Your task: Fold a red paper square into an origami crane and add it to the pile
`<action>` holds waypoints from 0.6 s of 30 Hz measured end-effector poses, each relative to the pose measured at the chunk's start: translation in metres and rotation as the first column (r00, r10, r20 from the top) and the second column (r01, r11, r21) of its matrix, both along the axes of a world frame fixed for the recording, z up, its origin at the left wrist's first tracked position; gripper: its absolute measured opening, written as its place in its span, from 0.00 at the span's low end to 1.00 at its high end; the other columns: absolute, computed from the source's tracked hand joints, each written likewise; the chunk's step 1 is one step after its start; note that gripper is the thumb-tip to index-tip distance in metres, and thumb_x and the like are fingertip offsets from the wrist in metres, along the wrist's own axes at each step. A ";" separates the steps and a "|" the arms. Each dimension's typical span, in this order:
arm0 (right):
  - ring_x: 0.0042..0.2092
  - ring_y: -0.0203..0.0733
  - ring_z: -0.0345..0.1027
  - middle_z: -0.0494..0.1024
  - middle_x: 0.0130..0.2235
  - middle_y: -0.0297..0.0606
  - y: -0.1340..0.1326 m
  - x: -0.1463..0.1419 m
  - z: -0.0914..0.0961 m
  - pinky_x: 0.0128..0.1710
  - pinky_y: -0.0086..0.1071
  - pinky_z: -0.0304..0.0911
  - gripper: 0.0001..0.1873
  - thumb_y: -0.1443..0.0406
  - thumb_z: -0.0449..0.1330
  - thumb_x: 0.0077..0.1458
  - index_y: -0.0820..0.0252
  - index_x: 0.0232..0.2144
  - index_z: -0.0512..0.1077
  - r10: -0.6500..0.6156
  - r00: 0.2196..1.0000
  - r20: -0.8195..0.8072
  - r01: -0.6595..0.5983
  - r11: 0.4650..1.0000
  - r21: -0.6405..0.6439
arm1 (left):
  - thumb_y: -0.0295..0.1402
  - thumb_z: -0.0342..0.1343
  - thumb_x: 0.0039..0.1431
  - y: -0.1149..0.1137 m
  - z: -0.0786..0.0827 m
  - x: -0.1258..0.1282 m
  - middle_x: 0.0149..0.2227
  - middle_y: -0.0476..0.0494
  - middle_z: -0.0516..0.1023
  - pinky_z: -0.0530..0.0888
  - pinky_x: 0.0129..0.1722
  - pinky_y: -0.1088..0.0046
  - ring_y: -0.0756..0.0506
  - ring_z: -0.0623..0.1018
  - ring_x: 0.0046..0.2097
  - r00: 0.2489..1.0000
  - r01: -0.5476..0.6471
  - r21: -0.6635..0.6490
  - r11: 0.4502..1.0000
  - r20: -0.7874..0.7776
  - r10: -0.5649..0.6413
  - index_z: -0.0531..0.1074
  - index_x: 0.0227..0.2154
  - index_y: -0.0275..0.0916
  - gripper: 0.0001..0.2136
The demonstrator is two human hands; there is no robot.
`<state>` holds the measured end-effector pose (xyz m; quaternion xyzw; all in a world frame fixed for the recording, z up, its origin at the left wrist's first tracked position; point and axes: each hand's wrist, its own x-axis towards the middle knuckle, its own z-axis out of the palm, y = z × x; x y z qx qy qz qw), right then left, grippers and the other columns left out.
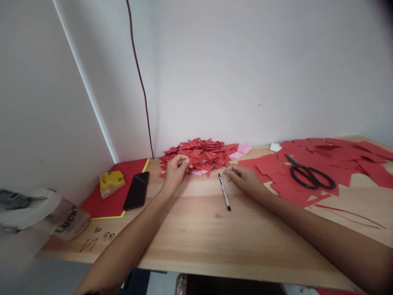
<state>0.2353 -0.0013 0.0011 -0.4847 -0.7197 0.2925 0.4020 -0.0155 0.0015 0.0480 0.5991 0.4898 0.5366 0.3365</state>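
Observation:
At the near left edge of a pile of folded red paper pieces, my left hand has its thumb and forefinger pinched together. A folded red paper piece appears to be in that pinch, though it blends into the pile behind. To the right, my right hand hovers low over the table, fingers loosely bent and thumb a little apart, with nothing visible in them. A white and black pen lies just left of its fingertips.
Flat red paper pieces spread across the right side, with black-handled scissors on top. Pink paper pokes out of the pile. On the left are a phone, a yellow packet, red sheets and a clear cup.

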 end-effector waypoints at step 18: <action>0.29 0.38 0.62 0.72 0.25 0.32 0.003 -0.003 -0.003 0.31 0.31 0.55 0.14 0.57 0.51 0.57 0.57 0.23 0.66 0.040 0.999 0.004 -0.040 0.999 -0.021 | 0.28 0.54 0.50 0.103 0.025 -0.007 0.20 0.50 0.73 0.65 0.31 0.75 0.49 0.71 0.26 0.890 -0.274 0.058 0.960 -0.362 0.277 0.71 0.23 0.37 0.03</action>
